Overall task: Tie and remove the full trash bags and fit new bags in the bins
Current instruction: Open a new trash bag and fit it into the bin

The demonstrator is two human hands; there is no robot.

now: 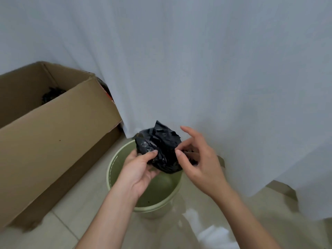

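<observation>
A crumpled black trash bag [159,147] is held above a pale green round bin [154,209] that stands on the tiled floor. The bin shows a bare inside with no liner. My left hand [139,170] grips the bag's lower left side, thumb on top. My right hand [196,159] pinches the bag's right edge between thumb and a curled finger, while its index finger sticks up free. Both forearms reach in from the bottom of the view.
A large open cardboard box [59,133] stands at the left, with a dark bundle [52,95] inside it. A white curtain [215,69] hangs behind the bin down to the floor. Pale floor tiles [59,229] lie in front.
</observation>
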